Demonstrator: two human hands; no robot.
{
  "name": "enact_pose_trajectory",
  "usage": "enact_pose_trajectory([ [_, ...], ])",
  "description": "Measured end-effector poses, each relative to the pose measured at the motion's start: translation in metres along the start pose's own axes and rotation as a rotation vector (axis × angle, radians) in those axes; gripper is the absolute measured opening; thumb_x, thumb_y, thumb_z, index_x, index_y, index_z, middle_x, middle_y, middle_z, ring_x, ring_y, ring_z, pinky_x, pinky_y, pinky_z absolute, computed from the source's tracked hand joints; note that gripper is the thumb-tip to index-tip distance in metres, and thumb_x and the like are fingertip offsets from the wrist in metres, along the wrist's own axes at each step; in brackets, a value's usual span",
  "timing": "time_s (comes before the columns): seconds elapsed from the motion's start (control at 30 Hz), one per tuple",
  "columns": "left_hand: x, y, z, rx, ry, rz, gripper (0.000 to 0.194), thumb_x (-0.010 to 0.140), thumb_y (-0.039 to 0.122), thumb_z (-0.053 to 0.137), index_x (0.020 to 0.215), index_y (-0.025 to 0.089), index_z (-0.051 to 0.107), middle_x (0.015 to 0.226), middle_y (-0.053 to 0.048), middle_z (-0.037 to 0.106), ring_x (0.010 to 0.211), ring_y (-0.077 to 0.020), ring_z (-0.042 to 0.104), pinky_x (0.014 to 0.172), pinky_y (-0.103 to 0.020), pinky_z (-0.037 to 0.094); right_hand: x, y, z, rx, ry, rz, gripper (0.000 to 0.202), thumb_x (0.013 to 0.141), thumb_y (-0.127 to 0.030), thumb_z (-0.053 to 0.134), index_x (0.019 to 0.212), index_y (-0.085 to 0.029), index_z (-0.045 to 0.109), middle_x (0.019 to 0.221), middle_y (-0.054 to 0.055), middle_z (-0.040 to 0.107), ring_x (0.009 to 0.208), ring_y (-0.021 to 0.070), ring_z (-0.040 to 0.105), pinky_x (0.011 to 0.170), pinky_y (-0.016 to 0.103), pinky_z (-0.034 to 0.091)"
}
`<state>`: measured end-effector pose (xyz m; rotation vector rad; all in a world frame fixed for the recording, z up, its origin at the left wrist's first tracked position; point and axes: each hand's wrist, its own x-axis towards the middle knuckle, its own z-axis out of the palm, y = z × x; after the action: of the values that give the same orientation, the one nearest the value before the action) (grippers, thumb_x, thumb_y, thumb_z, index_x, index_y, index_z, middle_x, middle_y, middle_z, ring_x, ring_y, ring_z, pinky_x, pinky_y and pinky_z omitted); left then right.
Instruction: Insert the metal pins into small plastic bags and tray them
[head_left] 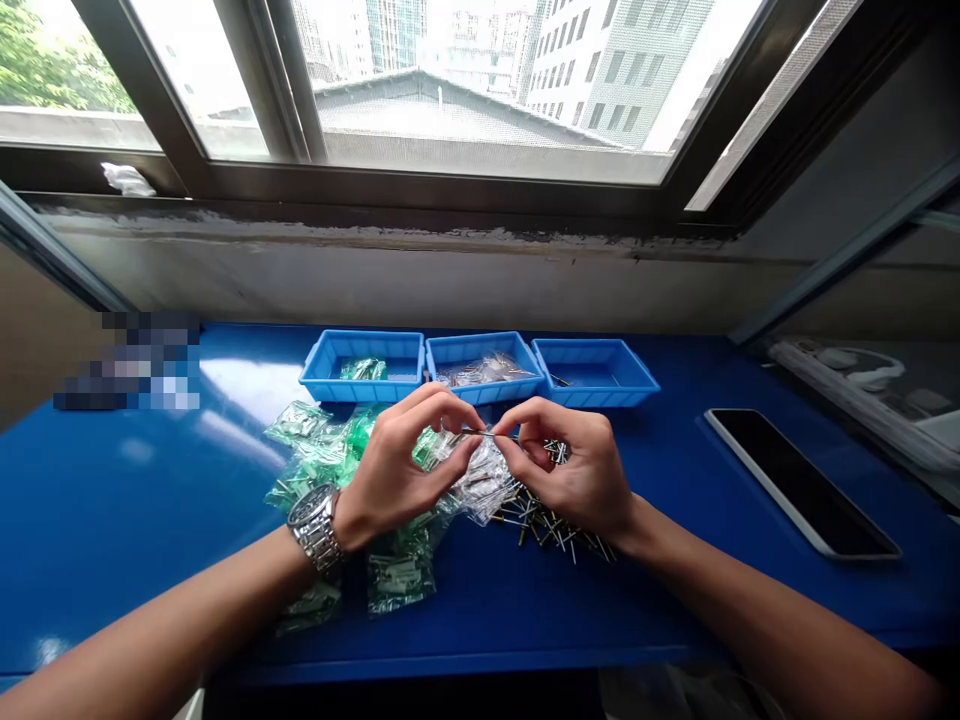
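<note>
My left hand (pixel 420 450), with a metal watch (pixel 315 525) on its wrist, pinches one end of a thin metal pin (pixel 485 433) between thumb and forefinger. The other end sits in the pinch of my right hand (pixel 570 455). The pin is held level above the table, its ends partly covered by my fingertips. Below my right hand lies a loose pile of thin metal pins (pixel 536 515), some with yellowish parts. Clear plastic bags (pixel 484 480) lie under and between the hands. Green-tinted bags (pixel 401 575) of small pieces spread beneath and left of my left hand.
Three blue bins stand in a row behind the hands: the left bin (pixel 405 388) holds a green bag, the middle bin (pixel 517 385) clear bags, the right bin (pixel 607 396) a few pins. A phone-like device (pixel 802 480) lies right on the blue table (pixel 150 540). A window rises behind.
</note>
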<state>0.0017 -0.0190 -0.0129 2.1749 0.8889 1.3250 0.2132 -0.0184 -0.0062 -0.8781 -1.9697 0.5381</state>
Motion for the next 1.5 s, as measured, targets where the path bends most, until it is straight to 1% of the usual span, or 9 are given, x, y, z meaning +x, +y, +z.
enact_pose_trajectory([
  [0.2, -0.001, 0.000, 0.000, 0.002, -0.035, 0.020, 0.007, 0.092, 0.015, 0.069, 0.099, 0.015, 0.069, 0.089, -0.004, 0.065, 0.081, -0.0158, 0.061, 0.069, -0.030, 0.052, -0.001, 0.004, 0.005, 0.191, -0.212, 0.155, 0.011, 0.091, -0.026, 0.073, 0.097, -0.017, 0.074, 0.057, -0.007, 0.046, 0.049, 0.0082, 0.040, 0.047, 0.024, 0.034],
  [0.3, -0.001, 0.001, 0.000, -0.002, -0.049, 0.016, 0.007, 0.092, 0.015, 0.070, 0.099, 0.015, 0.069, 0.090, -0.005, 0.066, 0.081, -0.0164, 0.061, 0.069, -0.030, 0.052, -0.002, 0.005, 0.006, 0.269, -0.264, 0.211, 0.013, 0.091, -0.026, 0.075, 0.100, -0.016, 0.075, 0.057, -0.008, 0.045, 0.049, 0.0082, 0.038, 0.048, 0.024, 0.034],
  [0.57, 0.001, 0.001, -0.001, 0.015, -0.004, 0.013, 0.004, 0.094, 0.017, 0.070, 0.098, 0.016, 0.069, 0.088, -0.003, 0.066, 0.080, -0.0149, 0.060, 0.070, -0.029, 0.051, 0.000, 0.004, 0.003, 0.169, -0.126, 0.165, 0.008, 0.089, -0.024, 0.076, 0.092, -0.017, 0.073, 0.056, -0.008, 0.046, 0.048, 0.0081, 0.040, 0.046, 0.023, 0.035],
  [0.8, 0.000, 0.000, 0.000, 0.024, -0.022, -0.008, 0.004, 0.094, 0.018, 0.069, 0.097, 0.016, 0.069, 0.089, -0.003, 0.065, 0.081, -0.0154, 0.060, 0.071, -0.029, 0.051, -0.001, 0.000, 0.001, 0.002, 0.072, -0.038, 0.003, 0.089, -0.019, 0.073, 0.092, -0.017, 0.072, 0.056, -0.008, 0.050, 0.045, 0.0070, 0.045, 0.047, 0.022, 0.040],
  [0.93, -0.001, 0.000, 0.003, -0.010, -0.116, -0.009, 0.005, 0.094, 0.015, 0.068, 0.098, 0.014, 0.069, 0.090, -0.005, 0.066, 0.082, -0.0157, 0.062, 0.071, -0.029, 0.052, -0.002, -0.003, 0.002, -0.024, 0.062, -0.135, 0.005, 0.088, -0.016, 0.073, 0.093, -0.016, 0.073, 0.056, -0.008, 0.049, 0.044, 0.0064, 0.044, 0.045, 0.022, 0.039],
  [1.03, -0.001, 0.001, 0.003, -0.023, -0.129, -0.013, 0.005, 0.094, 0.014, 0.067, 0.098, 0.014, 0.069, 0.091, -0.005, 0.066, 0.082, -0.0158, 0.062, 0.071, -0.029, 0.052, -0.003, -0.004, 0.002, -0.027, 0.048, -0.145, 0.005, 0.088, -0.016, 0.073, 0.093, -0.016, 0.073, 0.055, -0.008, 0.048, 0.044, 0.0065, 0.044, 0.046, 0.022, 0.039],
  [1.23, 0.000, -0.001, 0.002, 0.007, -0.028, -0.021, 0.005, 0.094, 0.017, 0.069, 0.098, 0.016, 0.069, 0.089, -0.003, 0.066, 0.081, -0.0155, 0.060, 0.071, -0.030, 0.051, 0.000, -0.001, -0.002, 0.010, 0.034, -0.022, 0.003, 0.089, -0.019, 0.072, 0.091, -0.016, 0.072, 0.057, -0.007, 0.050, 0.046, 0.0071, 0.045, 0.047, 0.022, 0.039],
  [1.4, -0.001, 0.000, 0.001, 0.008, -0.011, -0.013, 0.004, 0.094, 0.018, 0.069, 0.098, 0.016, 0.069, 0.088, -0.003, 0.065, 0.080, -0.0147, 0.059, 0.069, -0.029, 0.050, 0.000, 0.005, 0.002, 0.125, -0.163, 0.146, 0.006, 0.090, -0.024, 0.073, 0.093, -0.018, 0.074, 0.057, -0.007, 0.047, 0.049, 0.0087, 0.041, 0.047, 0.024, 0.036],
  [1.5, -0.001, 0.000, 0.000, 0.013, -0.036, -0.027, 0.004, 0.095, 0.020, 0.069, 0.099, 0.017, 0.069, 0.088, -0.002, 0.065, 0.080, -0.0147, 0.058, 0.069, -0.029, 0.049, 0.001, 0.007, 0.003, 0.158, -0.211, 0.167, 0.006, 0.089, -0.024, 0.075, 0.093, -0.019, 0.075, 0.057, -0.007, 0.049, 0.049, 0.0088, 0.041, 0.047, 0.024, 0.034],
])
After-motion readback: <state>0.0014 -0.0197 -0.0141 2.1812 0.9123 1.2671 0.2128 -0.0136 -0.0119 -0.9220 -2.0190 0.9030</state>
